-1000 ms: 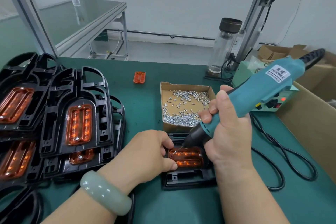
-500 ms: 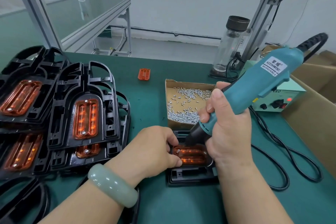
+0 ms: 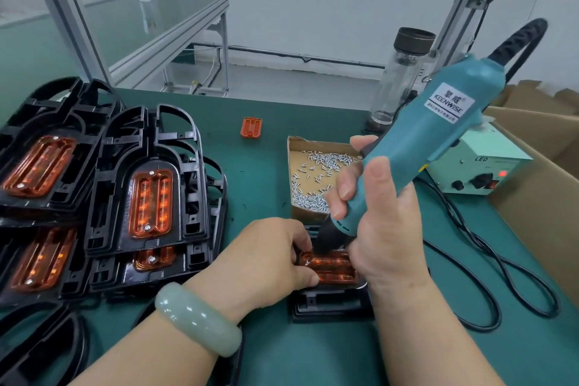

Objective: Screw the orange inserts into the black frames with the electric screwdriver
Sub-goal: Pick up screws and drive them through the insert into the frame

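On black frame (image 3: 329,307), ribbed orange insert (image 3: 335,266): left hand (image 3: 260,257) pinches, right hand (image 3: 382,222) grips screwdriver (image 3: 432,125).

Stacked frames (image 3: 147,185) left of screw box (image 3: 300,147); power unit (image 3: 482,172) right.

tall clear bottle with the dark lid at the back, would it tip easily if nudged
Probably: the tall clear bottle with the dark lid stands upright and is narrow for its height, so a push near the top could topple it. Being round, it would likely roll on the green table once down.
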{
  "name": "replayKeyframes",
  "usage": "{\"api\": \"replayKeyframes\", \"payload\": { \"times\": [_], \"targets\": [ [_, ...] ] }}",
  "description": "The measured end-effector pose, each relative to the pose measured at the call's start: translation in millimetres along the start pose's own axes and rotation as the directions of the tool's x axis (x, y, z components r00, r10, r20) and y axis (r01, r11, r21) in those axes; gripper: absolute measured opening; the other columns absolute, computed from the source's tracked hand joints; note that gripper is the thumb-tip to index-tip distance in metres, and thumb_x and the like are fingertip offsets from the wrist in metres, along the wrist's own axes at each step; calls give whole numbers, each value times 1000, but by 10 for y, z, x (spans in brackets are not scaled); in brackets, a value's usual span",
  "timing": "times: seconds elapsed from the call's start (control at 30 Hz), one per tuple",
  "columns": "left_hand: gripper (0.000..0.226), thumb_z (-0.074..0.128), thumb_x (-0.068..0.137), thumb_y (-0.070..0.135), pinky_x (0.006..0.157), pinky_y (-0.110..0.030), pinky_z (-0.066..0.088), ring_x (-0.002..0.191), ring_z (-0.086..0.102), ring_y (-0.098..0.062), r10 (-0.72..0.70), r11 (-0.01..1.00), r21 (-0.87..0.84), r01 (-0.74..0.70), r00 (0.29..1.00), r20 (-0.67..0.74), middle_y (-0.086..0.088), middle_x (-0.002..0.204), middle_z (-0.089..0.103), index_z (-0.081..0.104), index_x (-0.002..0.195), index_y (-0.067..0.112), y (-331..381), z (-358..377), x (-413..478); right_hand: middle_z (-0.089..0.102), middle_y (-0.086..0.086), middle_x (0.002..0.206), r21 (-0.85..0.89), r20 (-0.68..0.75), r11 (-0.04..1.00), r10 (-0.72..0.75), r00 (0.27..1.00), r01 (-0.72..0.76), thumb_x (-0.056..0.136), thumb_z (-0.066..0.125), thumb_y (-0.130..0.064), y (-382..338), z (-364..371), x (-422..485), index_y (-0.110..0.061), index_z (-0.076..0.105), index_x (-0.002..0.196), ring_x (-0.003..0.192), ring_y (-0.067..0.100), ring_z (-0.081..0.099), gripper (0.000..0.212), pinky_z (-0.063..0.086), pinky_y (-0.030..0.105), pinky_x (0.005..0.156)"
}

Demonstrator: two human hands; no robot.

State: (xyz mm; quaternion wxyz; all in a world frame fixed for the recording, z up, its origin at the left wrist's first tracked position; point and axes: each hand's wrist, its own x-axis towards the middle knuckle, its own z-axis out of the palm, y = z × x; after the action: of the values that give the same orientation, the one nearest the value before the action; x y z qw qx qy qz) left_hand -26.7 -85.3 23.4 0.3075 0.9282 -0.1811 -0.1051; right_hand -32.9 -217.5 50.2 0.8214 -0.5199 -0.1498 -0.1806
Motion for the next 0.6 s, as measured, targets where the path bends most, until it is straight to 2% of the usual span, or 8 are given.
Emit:
{"api": "replayKeyframes", "payload": {
  "times": [0.1, 0.17, 0.23, 0.37, 0.47, 0.6],
  "targets": [
    [31, 77, 72, 43, 50, -14, 30, 60, 45, 0, 15, 1000, 27, -15, 1000, -12, 12, 72, 52, 59, 94, 32, 9, 10, 5, 49, -5, 59, -4, 44, 1000, 0, 999, 1, 73, 76, -53, 9, 15, -3, -23, 60, 101, 45, 12, 45, 43, 42, 23, 51],
    [31, 78, 71, 42, 49, -14, 30, 59, 45, -1, 13, 999, 30, -12, 1000, -8, 10, 71, 53, 60, 94, 30, 10, 8, 10, 50, -6, 57, -14, 73, 1000, -2, 997, 3, 77, 76, -39, 7, 34, -7, -24, 61, 98, 43, 12, 44, 30, 41, 23, 51],
    [31, 78, 70, 43, 48, -13, 28, 60, 46, -3, 5, 999, 35, -5, 1000, -11, 9, 70, 52, 63, 94, 30, 12, 1, 14, 50, -7, 54, -20, 72, 1000, 8, 997, -7, 80, 68, -26, -6, 43, -1, -20, 58, 97, 42, 11, 42, 21, 42, 22, 50],
    [35, 78, 70, 45, 52, -12, 29, 70, 48, -10, -6, 998, 61, 8, 999, -42, 12, 73, 50, 65, 99, 31, 25, 8, 8, 46, -6, 52, 1, 33, 999, 54, 998, -54, 82, 61, -8, -3, 8, 8, -15, 52, 92, 40, 11, 40, 15, 40, 23, 49],
    [40, 78, 70, 46, 57, -18, 33, 74, 49, -11, -4, 997, 78, 8, 998, -59, 13, 74, 50, 66, 105, 31, 28, 25, 8, 42, -3, 51, 0, -14, 999, 49, 999, -49, 80, 57, -4, 18, -19, -4, -14, 51, 86, 39, 13, 38, 12, 38, 22, 48],
    [45, 78, 70, 47, 67, -21, 36, 77, 50, -11, 2, 995, 99, 4, 998, -65, 11, 78, 51, 66, 110, 32, 34, 32, 10, 43, -3, 51, 19, -41, 998, 68, 997, -67, 80, 56, -3, 32, -49, 15, -13, 50, 89, 38, 13, 37, 14, 38, 23, 48]
  ]
}}
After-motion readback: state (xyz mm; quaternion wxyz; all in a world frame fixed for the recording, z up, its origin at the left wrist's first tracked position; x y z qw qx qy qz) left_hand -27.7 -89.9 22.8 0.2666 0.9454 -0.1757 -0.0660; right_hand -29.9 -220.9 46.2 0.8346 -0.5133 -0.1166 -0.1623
